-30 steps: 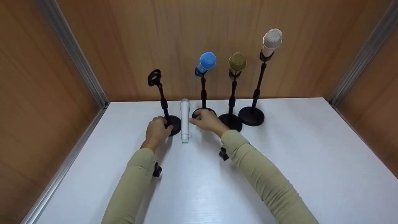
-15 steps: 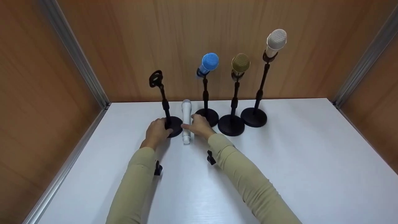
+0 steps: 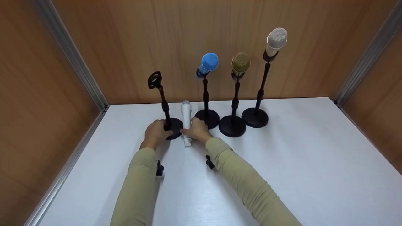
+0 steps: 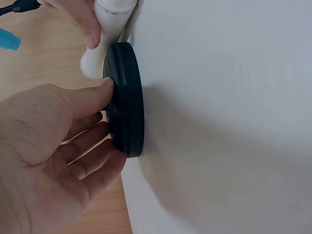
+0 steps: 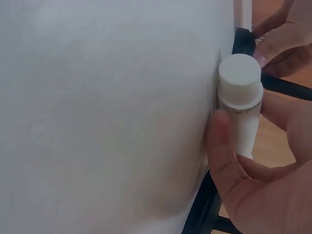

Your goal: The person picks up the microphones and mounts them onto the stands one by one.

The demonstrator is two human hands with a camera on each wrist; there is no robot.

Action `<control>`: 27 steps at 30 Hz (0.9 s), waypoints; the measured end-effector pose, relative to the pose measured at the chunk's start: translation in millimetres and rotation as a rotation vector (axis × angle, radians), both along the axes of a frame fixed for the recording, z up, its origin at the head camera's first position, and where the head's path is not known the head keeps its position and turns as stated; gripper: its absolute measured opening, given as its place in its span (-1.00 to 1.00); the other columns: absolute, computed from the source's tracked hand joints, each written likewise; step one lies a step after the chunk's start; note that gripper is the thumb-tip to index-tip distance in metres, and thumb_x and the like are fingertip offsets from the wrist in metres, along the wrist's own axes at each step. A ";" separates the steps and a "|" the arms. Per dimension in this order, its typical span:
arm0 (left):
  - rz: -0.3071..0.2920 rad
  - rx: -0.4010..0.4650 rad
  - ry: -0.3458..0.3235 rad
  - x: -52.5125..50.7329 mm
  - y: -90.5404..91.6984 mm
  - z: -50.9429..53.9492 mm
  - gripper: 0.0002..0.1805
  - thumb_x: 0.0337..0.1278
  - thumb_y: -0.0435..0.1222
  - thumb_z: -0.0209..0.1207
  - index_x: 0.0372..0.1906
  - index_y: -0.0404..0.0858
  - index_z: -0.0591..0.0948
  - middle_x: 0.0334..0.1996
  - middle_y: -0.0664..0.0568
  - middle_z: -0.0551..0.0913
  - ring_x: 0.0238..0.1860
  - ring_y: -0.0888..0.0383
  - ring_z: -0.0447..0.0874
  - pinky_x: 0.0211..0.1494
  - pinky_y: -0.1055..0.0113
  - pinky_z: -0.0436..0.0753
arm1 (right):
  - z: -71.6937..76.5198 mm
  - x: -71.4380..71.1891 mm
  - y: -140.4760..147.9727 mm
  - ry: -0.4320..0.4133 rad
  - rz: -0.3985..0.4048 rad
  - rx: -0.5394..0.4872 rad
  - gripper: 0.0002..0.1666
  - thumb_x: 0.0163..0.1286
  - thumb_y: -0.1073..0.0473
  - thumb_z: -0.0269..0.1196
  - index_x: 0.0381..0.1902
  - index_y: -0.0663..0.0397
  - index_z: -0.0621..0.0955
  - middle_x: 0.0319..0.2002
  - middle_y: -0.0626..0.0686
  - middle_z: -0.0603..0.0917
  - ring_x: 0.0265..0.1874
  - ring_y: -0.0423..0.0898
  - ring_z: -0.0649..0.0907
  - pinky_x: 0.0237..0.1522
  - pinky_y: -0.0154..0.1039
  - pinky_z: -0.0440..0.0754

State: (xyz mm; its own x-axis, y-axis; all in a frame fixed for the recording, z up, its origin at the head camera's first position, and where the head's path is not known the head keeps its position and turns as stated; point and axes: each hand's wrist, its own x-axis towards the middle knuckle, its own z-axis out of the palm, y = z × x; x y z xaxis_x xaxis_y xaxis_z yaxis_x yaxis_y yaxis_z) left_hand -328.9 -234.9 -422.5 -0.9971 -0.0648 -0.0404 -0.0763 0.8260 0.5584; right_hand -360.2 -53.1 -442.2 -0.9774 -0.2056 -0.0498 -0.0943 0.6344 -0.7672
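Note:
My left hand [image 3: 154, 133] holds the round black base of a microphone stand [image 3: 165, 106] whose clip at the top is bare. In the left wrist view the thumb lies on the base [image 4: 130, 102] and the fingers are bent at its lower rim. Beside it, a white microphone [image 3: 186, 113] lies on the table, its head toward the back wall. My right hand [image 3: 198, 129] grips its lower body, thumb on one side and fingers on the other. The right wrist view shows the microphone's white end cap [image 5: 240, 75] close up.
To the right stand a blue microphone [image 3: 209, 61], a gold one [image 3: 241, 62] and a taller white one [image 3: 277, 38], each in a black stand. A wooden wall [image 3: 182, 37] rises behind the white table [image 3: 301, 157], with metal-framed walls at both sides.
My right hand has moved left from beside the blue microphone's stand base to the lying white microphone and taken hold of it. The left hand has stayed at its stand base.

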 end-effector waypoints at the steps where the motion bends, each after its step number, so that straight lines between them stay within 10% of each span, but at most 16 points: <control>1: 0.002 -0.001 -0.001 0.2 0.4 0.5 -0.47 0.30 -0.27 0.33 0.29 -0.41 0.53 0.17 -0.29 0.59 0.23 -0.18 0.53 0.31 -0.01 0.49 | -0.3 -0.5 0.6 -0.005 -0.004 -0.005 -0.23 0.26 -0.02 0.47 0.28 0.29 0.47 0.08 0.22 0.66 -0.08 -0.01 0.68 -0.04 -0.18 0.67; 7: 0.014 -0.004 0.008 2.9 2.1 2.3 -0.46 0.29 -0.28 0.33 0.27 -0.44 0.52 0.17 -0.32 0.58 0.24 -0.23 0.51 0.34 -0.04 0.46 | 0.6 -2.3 7.9 -0.069 0.041 -0.152 -0.19 0.25 0.08 0.38 0.34 0.42 0.40 0.09 0.26 0.63 -0.04 0.01 0.64 0.07 -0.17 0.62; 16: 0.003 0.001 0.003 1.2 5.7 3.8 -0.50 0.31 -0.28 0.32 0.25 -0.43 0.54 0.15 -0.32 0.60 0.21 -0.21 0.54 0.31 -0.04 0.49 | 8.1 -2.0 22.9 -0.407 0.114 -0.595 -0.22 0.34 0.15 0.30 0.40 0.42 0.33 0.04 0.26 0.60 -0.17 0.03 0.72 -0.06 -0.08 0.72; 21: 0.001 -0.003 -0.001 0.5 5.4 3.9 -0.51 0.30 -0.29 0.32 0.23 -0.45 0.54 0.13 -0.32 0.61 0.19 -0.21 0.54 0.29 -0.03 0.50 | 12.5 -1.8 32.4 -0.441 0.167 -0.649 -0.46 0.35 0.12 0.31 0.20 0.29 0.53 -0.16 0.12 0.66 -0.29 -0.08 0.70 -0.21 -0.19 0.72; 27: 0.000 0.011 -0.015 1.1 3.8 1.6 -0.52 0.32 -0.29 0.30 0.24 -0.44 0.54 0.12 -0.32 0.61 0.18 -0.20 0.56 0.26 -0.03 0.53 | 26.0 7.1 44.1 -0.513 0.271 -0.737 -0.23 0.38 0.21 0.18 0.50 0.20 0.25 -0.02 0.14 0.59 -0.23 -0.04 0.67 -0.21 -0.18 0.73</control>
State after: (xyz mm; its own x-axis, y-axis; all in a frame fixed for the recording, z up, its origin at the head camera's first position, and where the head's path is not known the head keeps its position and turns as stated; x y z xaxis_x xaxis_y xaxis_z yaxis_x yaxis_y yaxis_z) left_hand -327.8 -231.1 -420.9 -0.9963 -0.0644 -0.0560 -0.0848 0.8198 0.5664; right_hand -353.2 -9.0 -416.2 -0.7862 -0.5742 -0.2284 0.2939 -0.0224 -0.9556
